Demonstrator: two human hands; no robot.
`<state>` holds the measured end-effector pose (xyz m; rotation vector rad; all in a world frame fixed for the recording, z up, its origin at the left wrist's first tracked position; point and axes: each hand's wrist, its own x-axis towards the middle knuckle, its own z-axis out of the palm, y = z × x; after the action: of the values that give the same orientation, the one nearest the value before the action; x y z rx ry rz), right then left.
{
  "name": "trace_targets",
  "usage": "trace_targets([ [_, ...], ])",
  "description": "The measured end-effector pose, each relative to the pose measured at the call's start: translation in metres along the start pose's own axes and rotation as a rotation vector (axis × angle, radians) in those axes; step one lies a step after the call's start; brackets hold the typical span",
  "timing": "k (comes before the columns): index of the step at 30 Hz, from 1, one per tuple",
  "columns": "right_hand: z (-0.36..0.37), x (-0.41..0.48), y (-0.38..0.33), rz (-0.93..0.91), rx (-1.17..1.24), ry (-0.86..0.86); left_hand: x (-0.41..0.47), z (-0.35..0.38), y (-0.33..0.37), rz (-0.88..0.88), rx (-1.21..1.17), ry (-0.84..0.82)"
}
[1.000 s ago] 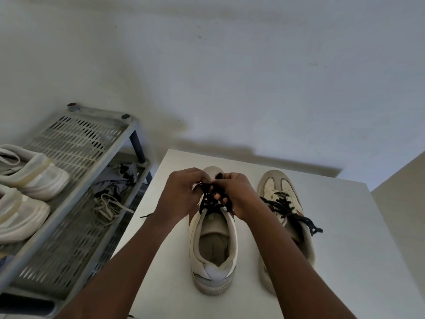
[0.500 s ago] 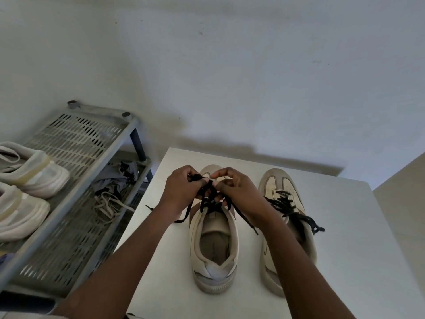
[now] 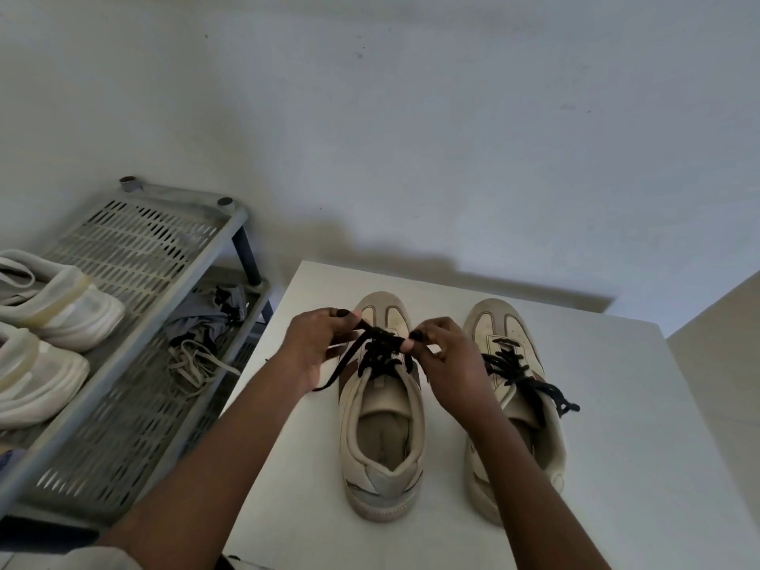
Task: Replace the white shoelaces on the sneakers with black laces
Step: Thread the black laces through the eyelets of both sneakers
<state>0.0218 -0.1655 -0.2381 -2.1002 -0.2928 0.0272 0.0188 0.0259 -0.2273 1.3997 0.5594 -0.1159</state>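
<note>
Middle sneaker (image 3: 380, 421), heel toward me and toe at twelve o'clock, on the white bench (image 3: 637, 466). Its black lace (image 3: 376, 355) crosses every eyelet I can see, up to the pair beside the tongue. My left hand (image 3: 316, 343) pinches one end at eleven o'clock of the lacing, with a loose tail hanging toward seven o'clock. My right hand (image 3: 448, 359) pinches the other end at one o'clock. The strands cross between the hands, so I judge that the bow is being tied and is not yet finished.

At three o'clock stands the second sneaker (image 3: 514, 335), its other black lace (image 3: 520, 376) threaded and apparently knotted. At nine o'clock, on the lower shelf of the rack (image 3: 135, 240), lie the white laces (image 3: 196, 364), well apart from both sneakers. Judged remaining: this one knot.
</note>
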Motion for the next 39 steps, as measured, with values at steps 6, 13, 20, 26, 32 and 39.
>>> trace_targets([
  [6, -0.032, -0.021, 0.015, 0.091, -0.339, -0.170, 0.010, -0.019, -0.012, 0.058, 0.235, 0.226],
  [13, -0.037, -0.021, 0.012, 0.192, -0.307, -0.107, -0.001, -0.028, -0.017, 0.109, 0.376, 0.197],
  [20, -0.024, 0.000, -0.005, 0.208, 0.038, 0.080, -0.007, -0.015, -0.014, 0.050, 0.461, 0.030],
  [26, -0.028, -0.003, -0.003, 0.155, -0.225, 0.128, -0.019, -0.007, -0.021, 0.058, 0.766, 0.141],
  [32, -0.074, -0.048, 0.015, 0.298, -0.234, 0.252, -0.052, 0.006, -0.039, 0.552, 1.042, 0.378],
  [39, -0.077, -0.102, 0.012, 0.368, -0.247, 0.257, -0.106, 0.036, -0.053, 0.759, 1.264, 0.085],
])
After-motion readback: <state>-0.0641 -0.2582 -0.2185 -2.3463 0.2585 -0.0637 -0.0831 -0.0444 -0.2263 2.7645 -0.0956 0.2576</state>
